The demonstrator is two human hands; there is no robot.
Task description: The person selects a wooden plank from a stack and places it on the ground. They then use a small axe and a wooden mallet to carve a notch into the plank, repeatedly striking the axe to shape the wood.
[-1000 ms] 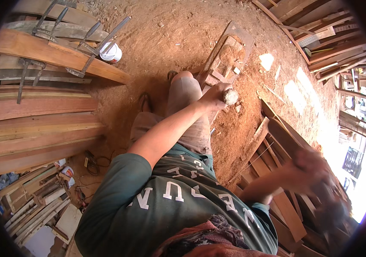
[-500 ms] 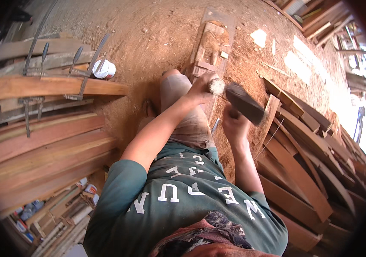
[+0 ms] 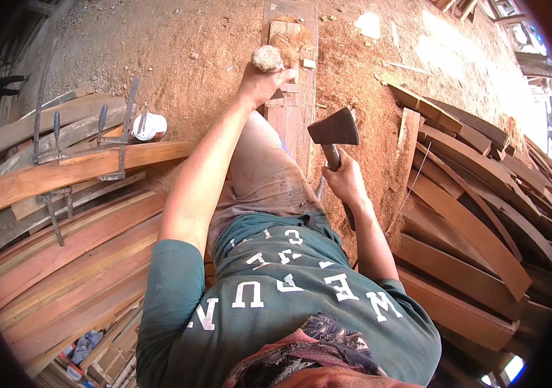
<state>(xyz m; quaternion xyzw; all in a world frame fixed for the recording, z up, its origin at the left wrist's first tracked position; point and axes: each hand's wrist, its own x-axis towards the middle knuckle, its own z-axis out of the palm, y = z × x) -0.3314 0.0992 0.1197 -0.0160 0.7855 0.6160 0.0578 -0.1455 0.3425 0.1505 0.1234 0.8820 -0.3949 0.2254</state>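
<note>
My left hand [image 3: 262, 85] is closed around a tool's thick wooden handle [image 3: 267, 59], whose pale, battered round end faces up. The tool's lower end is hidden by the hand. Under and beyond that hand lies a partly carved wooden piece [image 3: 285, 30] on a long plank [image 3: 309, 42]. A small pale wood chip [image 3: 308, 63] rests beside the carving. Nearer and to the right, my right hand [image 3: 346, 178] grips a hatchet [image 3: 335, 128] by its dark handle. The hatchet's broad head is raised above the ground, apart from the wood.
Clamps [image 3: 123, 145] hold a curved board [image 3: 159, 152] at the left, above stacked planks [image 3: 114, 226]. A white bucket [image 3: 150, 127] stands behind them. Curved timber offcuts [image 3: 470, 233] pile up at the right. Sawdust and shavings [image 3: 347, 71] cover the ground.
My left hand has moved forward and left with the handle, over the carved piece. My right hand has drawn the hatchet back, nearer my body, and its head has turned.
</note>
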